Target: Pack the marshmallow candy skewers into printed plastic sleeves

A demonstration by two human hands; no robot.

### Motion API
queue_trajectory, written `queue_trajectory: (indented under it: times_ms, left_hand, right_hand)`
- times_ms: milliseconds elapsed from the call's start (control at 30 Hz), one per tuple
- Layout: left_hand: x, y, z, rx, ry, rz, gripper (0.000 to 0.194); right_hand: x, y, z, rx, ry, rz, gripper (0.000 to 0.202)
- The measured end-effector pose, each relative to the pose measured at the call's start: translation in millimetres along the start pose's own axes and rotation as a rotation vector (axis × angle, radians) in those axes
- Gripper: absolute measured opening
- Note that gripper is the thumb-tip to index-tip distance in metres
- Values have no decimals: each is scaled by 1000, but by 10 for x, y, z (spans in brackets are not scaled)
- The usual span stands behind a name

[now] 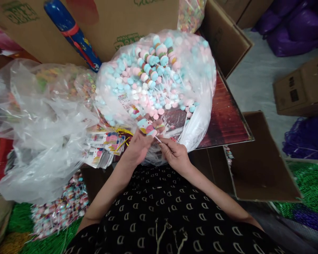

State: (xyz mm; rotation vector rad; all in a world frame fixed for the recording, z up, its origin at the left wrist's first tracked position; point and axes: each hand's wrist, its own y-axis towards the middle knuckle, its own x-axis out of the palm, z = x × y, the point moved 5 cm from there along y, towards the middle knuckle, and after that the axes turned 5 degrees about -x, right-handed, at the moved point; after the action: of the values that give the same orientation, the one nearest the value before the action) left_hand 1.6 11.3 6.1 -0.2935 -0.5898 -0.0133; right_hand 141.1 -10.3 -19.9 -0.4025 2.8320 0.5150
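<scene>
My left hand [140, 148] is closed around a marshmallow stick [150, 130] in pink, white, blue and yellow, partly covered by what looks like clear printed wrapping. The fingertips of my right hand [175, 153] pinch the lower end of its white stick. Just beyond both hands lies a large clear bag [206, 83] of pink, blue and white marshmallows. On top of them rest several finished marshmallow sticks [161, 53] with coloured gummy rings between the pieces. To the left of my left hand is a pile of printed packets [102, 150], with yellow ties [122, 130] beside it.
Crumpled clear bags [42, 134], one with gummy rings [76, 83], cover the table's left side. A blue cylinder [71, 33] leans against a large carton [106, 21]. An open carton [262, 165] stands right of the table [233, 120]. Wrapped sweets [66, 204] are heaped low left.
</scene>
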Motion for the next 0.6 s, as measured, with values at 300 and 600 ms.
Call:
queue_trajectory:
  times_ms: [300,600]
  left_hand:
    - [-146,77,271,130,-141,201,22]
    - [-108,76,96,82,-143,197,16]
  right_hand:
    - [4,32,62,58,-4,-107,29]
    - [-4,70,-5,15,-150,-33,31]
